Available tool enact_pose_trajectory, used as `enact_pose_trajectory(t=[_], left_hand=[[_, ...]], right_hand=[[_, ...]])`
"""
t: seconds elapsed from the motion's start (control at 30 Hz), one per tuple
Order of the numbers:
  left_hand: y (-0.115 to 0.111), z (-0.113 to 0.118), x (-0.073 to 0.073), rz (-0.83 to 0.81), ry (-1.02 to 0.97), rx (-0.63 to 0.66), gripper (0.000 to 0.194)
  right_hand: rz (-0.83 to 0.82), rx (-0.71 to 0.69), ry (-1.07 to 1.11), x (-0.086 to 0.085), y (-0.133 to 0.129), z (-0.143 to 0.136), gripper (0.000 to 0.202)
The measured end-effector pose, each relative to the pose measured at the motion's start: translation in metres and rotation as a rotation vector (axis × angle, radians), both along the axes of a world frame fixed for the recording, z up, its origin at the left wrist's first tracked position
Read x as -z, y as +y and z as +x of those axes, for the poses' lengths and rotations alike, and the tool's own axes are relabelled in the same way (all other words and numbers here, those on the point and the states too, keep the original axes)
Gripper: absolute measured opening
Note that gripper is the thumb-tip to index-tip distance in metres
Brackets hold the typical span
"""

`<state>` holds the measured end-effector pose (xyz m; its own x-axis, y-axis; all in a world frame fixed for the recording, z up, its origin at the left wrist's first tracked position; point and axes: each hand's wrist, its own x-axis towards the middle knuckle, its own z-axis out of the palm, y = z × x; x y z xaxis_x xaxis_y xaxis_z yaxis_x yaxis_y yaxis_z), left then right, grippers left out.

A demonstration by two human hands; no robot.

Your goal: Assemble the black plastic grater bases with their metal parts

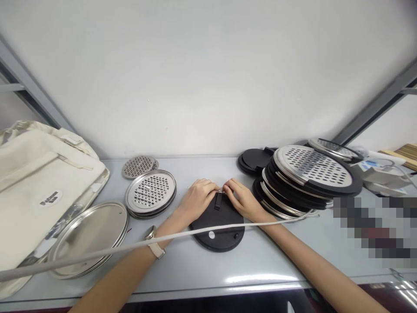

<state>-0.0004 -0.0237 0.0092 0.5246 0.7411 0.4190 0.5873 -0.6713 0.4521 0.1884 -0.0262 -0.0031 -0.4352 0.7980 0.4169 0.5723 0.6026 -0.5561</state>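
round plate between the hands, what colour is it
The round plate is black with a white spot; head view.

I see two bare forearms reaching forward, the left forearm (pixel 130 265) from one side and the right forearm (pixel 312 252) from the other, slanting in towards each other. The hands meet in front of the person, fingertips just beside each other. The left hand (pixel 199 198) has its back upward, fingers bent and drawn to a pinch. The right hand (pixel 243 200) mirrors it, thumb and index finger together. Both wrists lie low.
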Motion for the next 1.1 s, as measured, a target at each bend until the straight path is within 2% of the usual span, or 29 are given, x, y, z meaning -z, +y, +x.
enact_pose_trajectory(t=[0.2, 0.4, 0.53, 0.77, 1.1], left_hand=[[-0.002, 0.001, -0.001, -0.045, 0.015, -0.019, 0.017], [-0.003, 0.000, -0.002, -0.049, 0.009, -0.016, 0.016], [-0.003, 0.000, -0.001, -0.047, 0.015, -0.025, 0.016], [-0.001, 0.000, 0.001, -0.067, -0.004, -0.017, 0.014], [0.002, -0.006, -0.004, -0.155, -0.038, 0.021, 0.016]], right_hand=[[0.013, 0.003, -0.028, 0.000, 0.000, 0.001, 0.020], [-0.106, 0.135, 0.168, -0.003, -0.010, -0.014, 0.023], [-0.088, 0.160, 0.187, 0.002, -0.014, -0.022, 0.020], [-0.122, 0.038, 0.163, 0.004, -0.011, -0.022, 0.014], [-0.195, -0.119, 0.187, 0.001, -0.007, -0.021, 0.015]])
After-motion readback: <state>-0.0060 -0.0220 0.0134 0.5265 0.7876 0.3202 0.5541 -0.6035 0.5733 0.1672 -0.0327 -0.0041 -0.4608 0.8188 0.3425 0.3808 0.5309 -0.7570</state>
